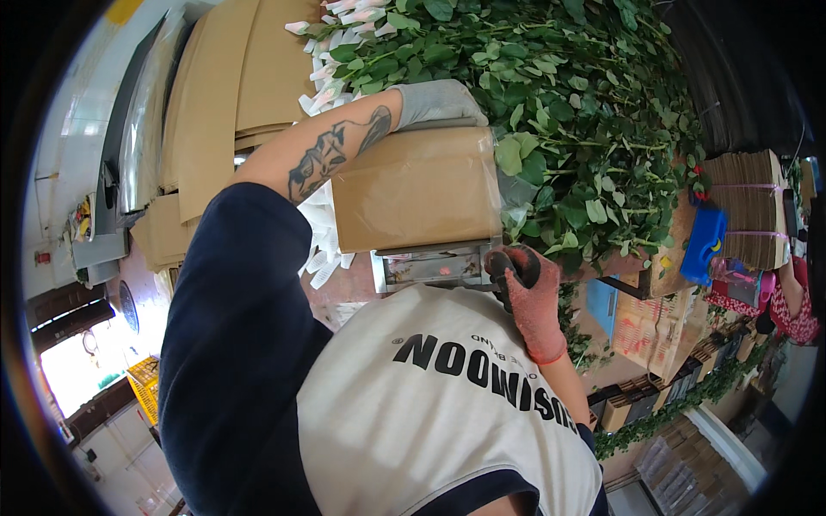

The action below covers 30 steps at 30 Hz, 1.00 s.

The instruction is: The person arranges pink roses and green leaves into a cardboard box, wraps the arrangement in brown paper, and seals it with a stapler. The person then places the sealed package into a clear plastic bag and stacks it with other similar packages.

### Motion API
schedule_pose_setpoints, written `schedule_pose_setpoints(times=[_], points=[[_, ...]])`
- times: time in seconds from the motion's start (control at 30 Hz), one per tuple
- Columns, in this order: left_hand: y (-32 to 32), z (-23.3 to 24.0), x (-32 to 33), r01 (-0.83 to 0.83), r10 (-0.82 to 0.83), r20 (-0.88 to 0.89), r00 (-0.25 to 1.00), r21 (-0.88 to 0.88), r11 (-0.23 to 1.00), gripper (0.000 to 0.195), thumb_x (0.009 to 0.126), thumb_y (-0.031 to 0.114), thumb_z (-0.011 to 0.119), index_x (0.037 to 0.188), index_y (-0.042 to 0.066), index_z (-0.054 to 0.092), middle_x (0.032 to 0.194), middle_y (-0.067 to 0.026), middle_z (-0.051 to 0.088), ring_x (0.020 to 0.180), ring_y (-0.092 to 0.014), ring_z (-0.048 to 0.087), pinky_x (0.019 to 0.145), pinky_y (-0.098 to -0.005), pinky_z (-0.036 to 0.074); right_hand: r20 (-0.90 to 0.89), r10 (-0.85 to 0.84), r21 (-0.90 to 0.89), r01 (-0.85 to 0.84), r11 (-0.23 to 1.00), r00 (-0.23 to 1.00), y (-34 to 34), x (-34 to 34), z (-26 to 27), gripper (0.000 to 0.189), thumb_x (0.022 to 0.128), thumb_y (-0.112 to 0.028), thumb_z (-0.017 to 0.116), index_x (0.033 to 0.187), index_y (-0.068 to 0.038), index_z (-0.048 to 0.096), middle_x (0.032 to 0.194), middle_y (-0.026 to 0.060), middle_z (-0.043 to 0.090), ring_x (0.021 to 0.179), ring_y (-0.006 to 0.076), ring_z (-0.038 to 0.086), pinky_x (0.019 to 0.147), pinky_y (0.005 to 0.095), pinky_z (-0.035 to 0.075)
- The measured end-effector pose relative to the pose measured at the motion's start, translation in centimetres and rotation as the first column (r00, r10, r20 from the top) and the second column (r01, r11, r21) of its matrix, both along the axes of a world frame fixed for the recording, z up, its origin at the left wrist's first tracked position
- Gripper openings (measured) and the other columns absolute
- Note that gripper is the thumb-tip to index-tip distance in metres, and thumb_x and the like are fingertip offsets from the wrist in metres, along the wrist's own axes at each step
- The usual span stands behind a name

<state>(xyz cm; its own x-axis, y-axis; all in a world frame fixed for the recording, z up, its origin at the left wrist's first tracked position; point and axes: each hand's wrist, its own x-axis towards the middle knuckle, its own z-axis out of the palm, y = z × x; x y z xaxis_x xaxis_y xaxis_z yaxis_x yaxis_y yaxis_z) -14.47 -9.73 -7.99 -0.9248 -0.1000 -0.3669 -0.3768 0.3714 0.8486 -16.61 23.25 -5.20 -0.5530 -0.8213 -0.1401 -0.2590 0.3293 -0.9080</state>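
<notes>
A brown cardboard piece (416, 190) with clear plastic film over it lies in front of me, above a metal frame (432, 267). My left hand (439, 104), in a grey glove, lies along the cardboard's far edge; its fingers are mostly hidden. At the near right corner is my right hand (526, 290), in a red glove with dark fingers. Its fingers are curled beside the film and the frame, and whether they pinch anything is unclear. Leafy green flower stems (581, 129) lie beyond and to the right, with white-sleeved buds (329, 90) at their left end.
Large cardboard sheets (271, 64) stand at the upper left. To the right are a blue plastic object (703, 245), a strapped cardboard stack (745, 213) and a pale plastic crate (652, 329). Part of another person in red patterned clothing (797, 306) shows at the far right.
</notes>
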Motion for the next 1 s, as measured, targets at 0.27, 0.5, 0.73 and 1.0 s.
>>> schedule_pose_setpoints(times=[0.27, 0.5, 0.73, 1.0], points=[[-0.5, -2.2, -1.5, 0.023, -0.004, 0.151, 0.989, -0.125, 0.992, 0.047, 0.074, 0.037, 0.063, 0.105, 0.003, 0.069, 0.104, -0.0149, 0.068, 0.097, -0.026, 0.061, 0.087, -0.0363, 0.047, 0.035, 0.021, 0.061, -0.023, 0.998, 0.999, 0.1, -0.3, -0.2, 0.019, 0.075, -0.006, 0.063, 0.093, -0.003, 0.067, 0.084, 0.0167, 0.063, 0.078, 0.0335, 0.061, 0.073, 0.0370, 0.047], [1.9, 2.3, 3.1, -0.597, 0.222, -0.611, 0.760, -0.521, 0.610, 0.040, 0.081, 0.030, 0.060, 0.113, 0.007, 0.063, 0.100, -0.0116, 0.068, 0.093, -0.030, 0.063, 0.085, -0.0363, 0.049, -0.088, 0.102, 0.054, -0.098, 0.994, 0.991, -0.1, 0.5, 1.6, 0.021, 0.080, 0.007, 0.052, 0.098, 0.006, 0.063, 0.089, 0.0124, 0.067, 0.081, 0.0173, 0.066, 0.077, 0.0273, 0.049], [11.2, -0.5, 19.9, -0.931, 0.772, -0.617, 0.150, 0.174, 0.320, 0.057, 0.091, 0.026, 0.059, 0.136, -0.002, 0.039, 0.127, -0.0149, 0.053, 0.115, -0.026, 0.053, 0.099, -0.0339, 0.041, -0.055, 0.123, -0.031, -0.125, 0.992, 0.991, 0.3, 0.6, 0.3, 0.022, 0.079, 0.010, 0.050, 0.096, 0.006, 0.063, 0.085, 0.0094, 0.065, 0.078, 0.0159, 0.067, 0.071, 0.0262, 0.050], [15.1, -0.4, 19.6, -0.672, 0.948, 0.109, 0.298, 0.730, 0.127, 0.055, 0.095, 0.034, 0.054, 0.138, 0.004, 0.036, 0.128, -0.0092, 0.050, 0.115, -0.016, 0.052, 0.093, -0.0310, 0.047, 0.234, -0.018, -0.076, 0.037, 0.996, 0.972, 0.6, 0.5, -0.3, 0.021, 0.078, 0.003, 0.056, 0.096, 0.000, 0.066, 0.083, 0.0129, 0.065, 0.074, 0.0219, 0.064, 0.070, 0.0290, 0.049]])
